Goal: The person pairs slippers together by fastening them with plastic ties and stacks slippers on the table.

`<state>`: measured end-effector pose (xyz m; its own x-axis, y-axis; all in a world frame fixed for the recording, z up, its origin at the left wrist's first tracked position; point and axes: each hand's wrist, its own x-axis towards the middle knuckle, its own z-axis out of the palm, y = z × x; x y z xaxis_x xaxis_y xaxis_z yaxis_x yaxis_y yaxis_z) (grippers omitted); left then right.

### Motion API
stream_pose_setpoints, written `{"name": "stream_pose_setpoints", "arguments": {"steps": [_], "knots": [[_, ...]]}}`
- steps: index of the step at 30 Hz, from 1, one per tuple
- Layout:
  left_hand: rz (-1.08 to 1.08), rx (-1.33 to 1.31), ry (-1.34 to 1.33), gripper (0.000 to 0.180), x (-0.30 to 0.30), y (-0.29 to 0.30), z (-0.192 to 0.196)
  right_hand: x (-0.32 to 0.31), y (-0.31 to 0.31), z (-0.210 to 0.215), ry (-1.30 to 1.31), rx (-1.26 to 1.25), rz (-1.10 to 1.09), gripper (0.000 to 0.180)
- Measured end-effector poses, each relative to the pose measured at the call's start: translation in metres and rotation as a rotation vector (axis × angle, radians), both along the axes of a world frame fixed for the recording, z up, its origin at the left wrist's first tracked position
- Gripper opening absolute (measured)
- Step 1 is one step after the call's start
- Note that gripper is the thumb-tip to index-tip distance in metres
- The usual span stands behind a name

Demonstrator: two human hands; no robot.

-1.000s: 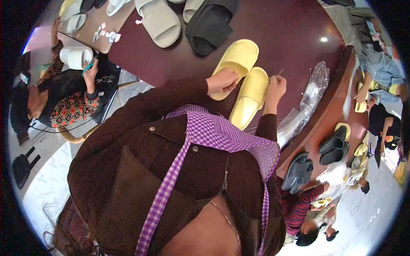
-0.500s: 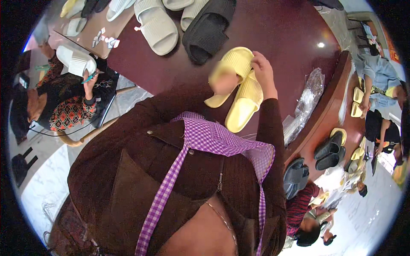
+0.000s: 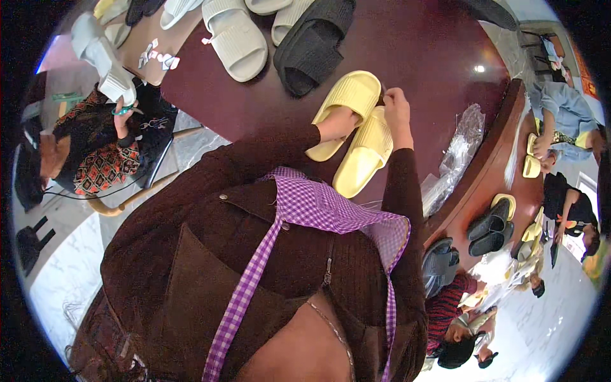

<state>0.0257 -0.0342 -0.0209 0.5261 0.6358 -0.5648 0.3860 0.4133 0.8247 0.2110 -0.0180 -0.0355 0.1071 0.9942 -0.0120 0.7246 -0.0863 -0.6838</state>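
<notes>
A pair of yellow slide slippers lies on the dark red table in front of me. My left hand [image 3: 338, 124] grips the left yellow slipper [image 3: 354, 89] at its foot opening, with the fingertips hidden under the ribbed strap. The right yellow slipper [image 3: 361, 160] lies close beside it, heel toward me. My right hand [image 3: 398, 109] is closed, fingers bent and pinched together, just right of the left slipper's toe and above the right slipper. A small dark spot shows at its fingertips, too small to name.
Grey slippers [image 3: 237, 46] and black slippers [image 3: 310, 54] stand at the table's far side. Crumpled clear plastic [image 3: 463, 143] lies to the right, by the raised table rim [image 3: 490, 143]. A person at left holds a white slipper [image 3: 114, 79] and scissors [image 3: 124, 111]. Other people work at right.
My right hand has drawn slightly away from the slipper's toe, and its fingers have closed. My left hand stays at the slipper's opening. The person at left has tilted the white slipper.
</notes>
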Motion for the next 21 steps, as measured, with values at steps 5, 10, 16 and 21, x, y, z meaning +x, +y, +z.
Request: {"name": "stream_pose_setpoints", "arguments": {"steps": [5, 10, 16, 21], "knots": [[-0.235, 0.071, -0.073, 0.025, -0.016, 0.002, 0.02, -0.007, -0.018, 0.03, 0.171, 0.033, -0.183, 0.009], [0.155, 0.654, -0.286, 0.019, -0.006, 0.011, 0.05, -0.027, -0.043, 0.062, 0.327, 0.117, -0.128, 0.008], [-0.084, 0.394, -0.293, 0.022, -0.003, 0.024, 0.08, -0.044, -0.059, 0.104, 0.404, 0.16, -0.137, 0.005], [-0.124, 0.541, -0.282, 0.024, -0.01, 0.019, 0.092, -0.057, -0.073, 0.131, 0.646, 0.226, -0.27, 0.006]]}}
